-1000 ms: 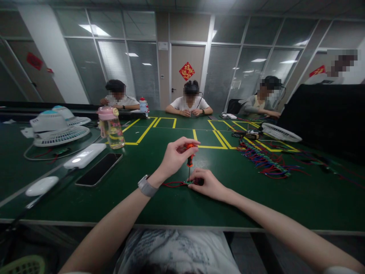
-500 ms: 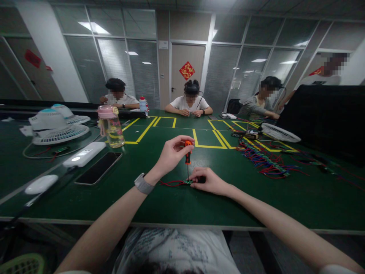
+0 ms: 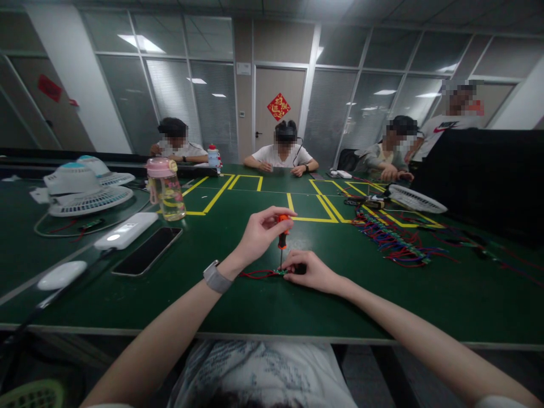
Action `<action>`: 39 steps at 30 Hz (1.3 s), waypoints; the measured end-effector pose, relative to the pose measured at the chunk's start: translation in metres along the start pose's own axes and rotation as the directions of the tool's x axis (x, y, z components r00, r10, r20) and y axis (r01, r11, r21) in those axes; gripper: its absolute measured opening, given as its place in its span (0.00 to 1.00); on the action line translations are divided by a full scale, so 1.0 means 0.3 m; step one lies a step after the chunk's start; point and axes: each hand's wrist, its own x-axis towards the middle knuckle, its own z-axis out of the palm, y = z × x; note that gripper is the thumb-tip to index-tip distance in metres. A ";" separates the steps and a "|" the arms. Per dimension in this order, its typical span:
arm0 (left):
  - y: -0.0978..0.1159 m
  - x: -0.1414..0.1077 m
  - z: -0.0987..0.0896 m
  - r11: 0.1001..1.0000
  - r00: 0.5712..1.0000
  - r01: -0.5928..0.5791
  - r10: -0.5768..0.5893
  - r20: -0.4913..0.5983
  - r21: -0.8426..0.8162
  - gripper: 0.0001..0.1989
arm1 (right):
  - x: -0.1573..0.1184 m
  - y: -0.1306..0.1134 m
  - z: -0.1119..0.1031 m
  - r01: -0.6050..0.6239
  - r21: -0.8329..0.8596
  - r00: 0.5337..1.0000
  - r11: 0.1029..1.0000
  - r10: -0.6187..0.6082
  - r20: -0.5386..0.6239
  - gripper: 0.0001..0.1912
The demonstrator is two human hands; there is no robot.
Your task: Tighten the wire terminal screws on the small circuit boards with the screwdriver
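Left hand (image 3: 262, 231): grasping screwdriver (image 3: 283, 240), upright; right hand (image 3: 313, 273): grasping board (image 3: 279, 272), beneath left grip; wires (image 3: 257, 275): left of right grip; phone (image 3: 147, 252): further left

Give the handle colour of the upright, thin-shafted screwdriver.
Orange and black handle, clearest in the head view.

Screwdriver (image 3: 282, 243) upright over a small circuit board (image 3: 279, 272)

We see the handle (image 3: 283, 238), orange and black, uppermost, and the thin shaft (image 3: 281, 258) running straight down to the board; we cannot tell exactly where it meets it. Our board is green and lies flat on the table (image 3: 297, 317), red wires (image 3: 257, 276) trailing off to the left.
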 end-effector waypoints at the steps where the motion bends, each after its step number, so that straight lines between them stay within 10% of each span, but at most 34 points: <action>1: 0.001 -0.002 0.003 0.999 1.000 -0.016 0.017 -0.021 0.038 0.09 | 0.000 -0.001 0.000 -0.002 0.001 1.000 1.000 0.002 0.001 0.08; 9: 0.017 -0.003 0.009 1.000 1.000 -0.014 0.014 0.008 0.007 0.12 | 0.002 0.003 0.001 0.001 0.001 1.000 1.000 -0.001 0.002 0.08; 17: -0.002 -0.018 0.001 0.822 0.943 -0.260 0.328 -0.049 0.506 0.11 | 0.000 0.003 0.001 0.004 0.002 1.000 1.000 -0.004 0.000 0.09; 24: -0.005 -0.001 0.007 1.000 0.999 -0.018 0.017 0.045 0.016 0.15 | 0.001 -0.001 0.002 0.001 0.002 1.000 1.000 -0.001 0.003 0.08; 27: 0.003 0.004 -0.009 0.981 0.996 -0.081 0.076 0.036 0.175 0.13 | 0.000 0.001 0.003 -0.002 0.007 1.000 1.000 0.002 0.002 0.08; 29: 0.015 0.001 -0.023 0.837 0.967 -0.243 0.250 0.053 0.489 0.11 | -0.001 0.004 0.003 -0.004 0.009 1.000 1.000 0.004 0.001 0.08; 34: 0.040 -0.011 -0.043 0.020 0.760 -0.551 0.425 0.492 0.835 0.13 | -0.001 0.009 0.003 0.022 0.005 1.000 1.000 -0.022 0.004 0.08; 39: 0.036 -0.015 -0.031 -0.099 0.732 -0.562 0.403 0.549 0.821 0.16 | 0.001 0.006 0.002 0.008 -0.003 1.000 1.000 -0.008 0.008 0.08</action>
